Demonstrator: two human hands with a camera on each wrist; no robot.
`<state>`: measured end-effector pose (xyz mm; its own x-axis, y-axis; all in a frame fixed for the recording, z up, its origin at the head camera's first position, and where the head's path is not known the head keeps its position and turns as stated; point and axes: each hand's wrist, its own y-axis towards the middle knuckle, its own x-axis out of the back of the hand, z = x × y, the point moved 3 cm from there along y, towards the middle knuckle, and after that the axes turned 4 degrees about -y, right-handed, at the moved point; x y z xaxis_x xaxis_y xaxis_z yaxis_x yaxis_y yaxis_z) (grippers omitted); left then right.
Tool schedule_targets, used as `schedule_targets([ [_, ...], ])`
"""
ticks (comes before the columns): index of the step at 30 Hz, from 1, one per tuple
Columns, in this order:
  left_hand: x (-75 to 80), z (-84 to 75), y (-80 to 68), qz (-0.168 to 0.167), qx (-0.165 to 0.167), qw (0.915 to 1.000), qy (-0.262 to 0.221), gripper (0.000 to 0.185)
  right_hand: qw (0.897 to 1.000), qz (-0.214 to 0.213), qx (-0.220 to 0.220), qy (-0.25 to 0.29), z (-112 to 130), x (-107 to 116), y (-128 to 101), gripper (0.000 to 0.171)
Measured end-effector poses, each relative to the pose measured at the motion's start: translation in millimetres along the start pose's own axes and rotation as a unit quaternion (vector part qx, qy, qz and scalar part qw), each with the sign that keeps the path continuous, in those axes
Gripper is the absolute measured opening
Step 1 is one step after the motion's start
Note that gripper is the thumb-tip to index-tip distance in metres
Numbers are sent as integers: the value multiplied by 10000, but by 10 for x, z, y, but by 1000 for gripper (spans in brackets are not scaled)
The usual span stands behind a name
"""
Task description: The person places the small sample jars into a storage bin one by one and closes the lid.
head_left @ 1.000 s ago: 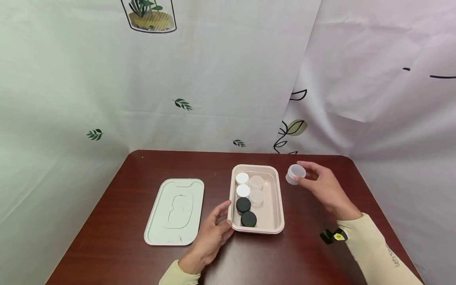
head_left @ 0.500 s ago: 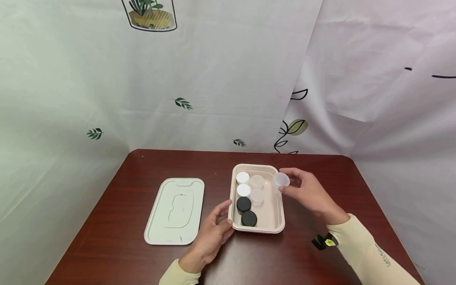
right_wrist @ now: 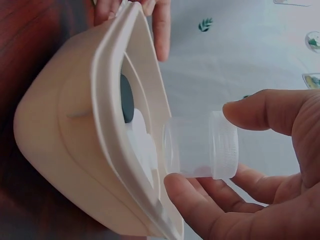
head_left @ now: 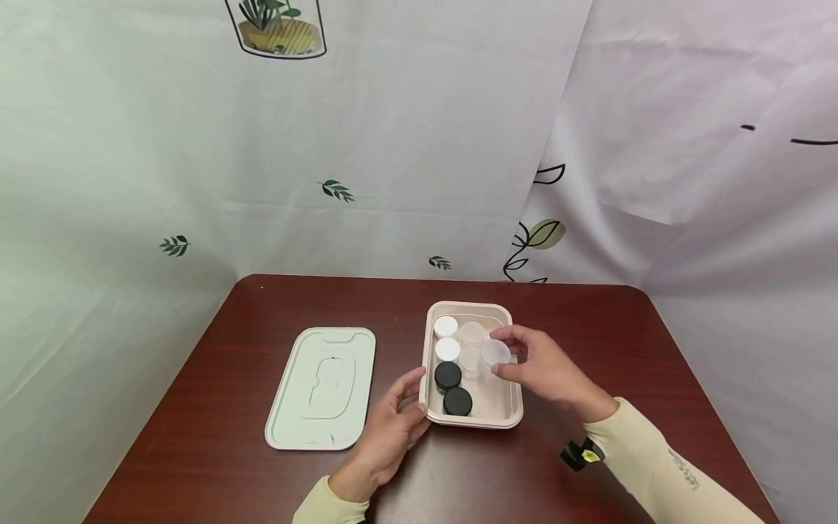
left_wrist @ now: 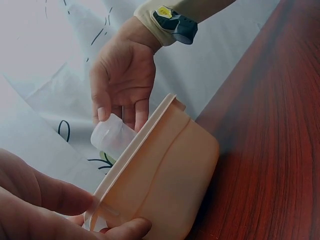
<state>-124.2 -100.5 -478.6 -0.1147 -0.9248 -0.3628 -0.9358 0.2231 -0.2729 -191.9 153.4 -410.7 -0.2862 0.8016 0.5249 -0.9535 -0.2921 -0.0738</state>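
Note:
A beige plastic box [head_left: 500, 400] holds several small round jars. Down its left side run white-lidded jars [head_left: 447, 350] and black-lidded jars [head_left: 457, 401], with translucent jars [head_left: 471, 361] beside them. My left hand [head_left: 382, 440] grips the box's near left corner; in the left wrist view its digits lie against the rim and outer wall [left_wrist: 170, 180]. Over the box, my right hand [head_left: 550, 370] holds another translucent jar [head_left: 494, 353]. The right wrist view shows this jar [right_wrist: 195, 145] pinched around its ribbed cap, its base toward the box opening.
A pale flat lid [head_left: 321, 389] lies on the dark red wooden table [head_left: 216, 407], left of the box. Behind and beside the table hangs a white cloth [head_left: 393, 145] printed with leaves.
My right hand has carried the translucent jar leftward and nearer, from right of the box to above its interior. My left hand and the box have stayed put.

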Motion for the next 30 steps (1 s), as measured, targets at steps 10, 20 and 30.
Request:
schedule_targets([
  [10, 14, 19, -1, -20, 13, 10000, 10, 64, 9985, 149, 7, -530, -33, -158, 53, 51],
  [20, -1, 7, -3, -11, 42, 10000, 18, 63, 9858, 272, 115, -1650, 5, -289, 99, 44],
  [30, -12, -6, -1, -25, -7, 10000, 42, 63, 9728, 390, 462, -2237, 38, -418, 149, 40],
])
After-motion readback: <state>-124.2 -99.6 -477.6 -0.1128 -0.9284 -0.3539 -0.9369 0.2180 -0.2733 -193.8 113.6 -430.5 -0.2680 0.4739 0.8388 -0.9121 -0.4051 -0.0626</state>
